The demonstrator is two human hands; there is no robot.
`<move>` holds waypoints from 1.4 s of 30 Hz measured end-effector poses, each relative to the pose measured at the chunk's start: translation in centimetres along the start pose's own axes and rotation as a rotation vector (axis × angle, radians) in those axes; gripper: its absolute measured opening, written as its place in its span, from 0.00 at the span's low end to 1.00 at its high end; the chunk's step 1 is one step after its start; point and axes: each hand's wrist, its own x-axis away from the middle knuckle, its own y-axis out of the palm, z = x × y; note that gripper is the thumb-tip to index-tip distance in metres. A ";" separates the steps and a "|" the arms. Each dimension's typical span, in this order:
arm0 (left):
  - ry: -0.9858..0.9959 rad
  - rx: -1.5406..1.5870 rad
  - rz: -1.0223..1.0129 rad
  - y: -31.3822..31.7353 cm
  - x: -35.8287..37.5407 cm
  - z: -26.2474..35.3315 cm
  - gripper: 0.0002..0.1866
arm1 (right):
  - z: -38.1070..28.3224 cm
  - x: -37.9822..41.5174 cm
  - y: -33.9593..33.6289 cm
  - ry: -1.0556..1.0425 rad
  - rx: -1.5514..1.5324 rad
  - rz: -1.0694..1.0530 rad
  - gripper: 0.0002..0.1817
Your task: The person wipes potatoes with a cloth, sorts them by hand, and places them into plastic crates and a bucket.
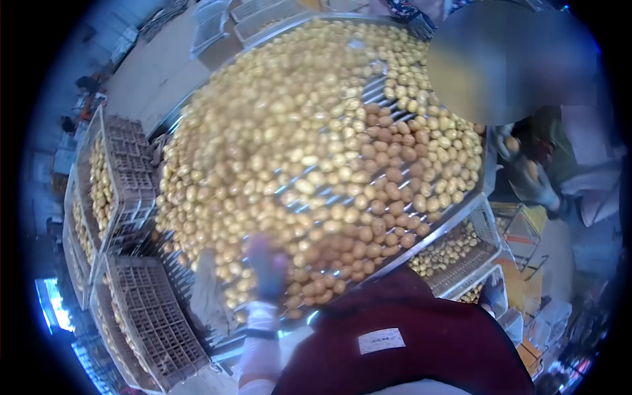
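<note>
My left hand [268,268], in a bluish glove, is over the near left part of a large heap of pale yellow potatoes [263,131]. Motion blurs its fingers, so neither their pose nor anything held shows. Browner potatoes [394,174] form a band right of the middle and along the near edge. Metal rollers [316,197] show through gaps. A greyish cloth-like piece [209,289] lies left of my hand. My right hand is not visible.
Plastic crates [155,316] with potatoes stand at the left, beside the metal-rimmed table [421,243]. Another potato crate [461,270] is at the near right. A co-worker's gloved hand [540,187] is beyond the right edge. More crates [263,20] stand at the far side.
</note>
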 end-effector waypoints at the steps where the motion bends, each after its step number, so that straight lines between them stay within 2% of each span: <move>1: 0.102 -0.210 -0.110 1.8 0.7 1.0 0.41 | -5.9 0.1 1.1 -0.202 -0.054 0.082 0.22; 4: 0.203 -0.099 -0.251 3.2 0.0 6.9 0.38 | -28.4 4.5 2.8 -0.808 -0.395 0.049 0.24; 6: 0.209 -0.026 -0.275 2.8 -0.3 8.6 0.37 | -39.6 9.6 2.4 -0.878 -0.590 -0.424 0.23; 7: 0.208 0.001 -0.280 2.5 -0.4 8.8 0.36 | -44.5 10.7 0.7 -1.287 -0.508 -0.569 0.24; 9: 0.188 0.027 -0.271 2.0 -0.3 8.5 0.34 | -49.4 14.0 1.5 -1.578 -0.409 -0.724 0.22; 12: 0.161 0.042 -0.243 1.6 -0.3 7.2 0.31 | -48.9 12.8 5.8 -1.645 -0.325 -0.681 0.27; 15: 0.112 0.047 -0.206 2.0 0.1 6.1 0.29 | -50.5 7.0 9.1 -1.702 -0.119 -0.352 0.28; 19: 0.034 0.042 -0.063 1.7 -1.1 5.4 0.25 | -54.4 -1.2 11.3 -1.333 -0.003 -0.245 0.24; 21: 0.071 0.020 0.158 -0.3 -3.8 6.1 0.23 | -56.6 -0.8 11.1 -1.260 -0.146 0.023 0.16; 22: 0.013 0.114 0.169 -0.6 -5.7 6.0 0.22 | -58.0 0.3 10.6 -1.223 -0.218 0.150 0.13; 23: -0.043 0.209 0.186 -0.9 -7.7 5.9 0.21 | -58.9 2.4 9.8 -1.234 -0.287 -0.135 0.16; 25: -0.022 0.149 0.182 0.1 -11.1 5.3 0.22 | -57.7 7.2 10.7 -1.461 -0.531 -0.471 0.12; 26: -0.017 0.082 0.166 1.7 -12.4 4.5 0.23 | -57.5 10.1 12.4 -1.648 -0.117 -0.712 0.13; 27: 0.048 0.055 0.158 4.1 -13.2 2.9 0.24 | -58.3 12.9 8.2 -1.399 -0.190 -0.897 0.15; 28: 0.114 0.027 0.146 6.1 -13.4 1.4 0.25 | -57.2 14.8 9.6 -1.466 -0.177 -0.711 0.18; 31: 0.006 -0.081 0.131 8.4 -14.3 1.9 0.26 | -57.3 16.4 9.2 -1.450 -0.007 -0.672 0.20; 32: 0.023 -0.090 0.165 8.3 -14.3 2.2 0.24 | -57.0 16.6 9.4 -1.460 0.036 -0.637 0.23; 35: -0.079 0.337 0.156 5.5 -14.1 4.4 0.24 | -56.3 16.0 9.7 -1.512 0.033 -0.583 0.26; 36: -0.043 0.352 0.177 4.3 -13.5 5.3 0.23 | -56.0 15.3 10.4 -1.481 -0.023 -0.633 0.26; 38: -0.164 0.513 0.153 3.0 -10.3 6.5 0.23 | -55.1 13.8 11.8 -1.419 -0.141 -0.745 0.27; 39: -0.230 0.590 0.143 2.1 -8.3 7.0 0.23 | -54.7 13.7 10.9 -1.342 -0.180 -0.807 0.27; 41: -0.236 0.567 0.194 -0.4 -4.3 9.0 0.23 | -54.6 14.0 7.6 -1.191 -0.252 -0.932 0.28; 42: -0.238 0.495 0.250 0.6 -1.6 8.1 0.24 | -53.3 15.3 6.3 -1.262 -0.327 -0.852 0.27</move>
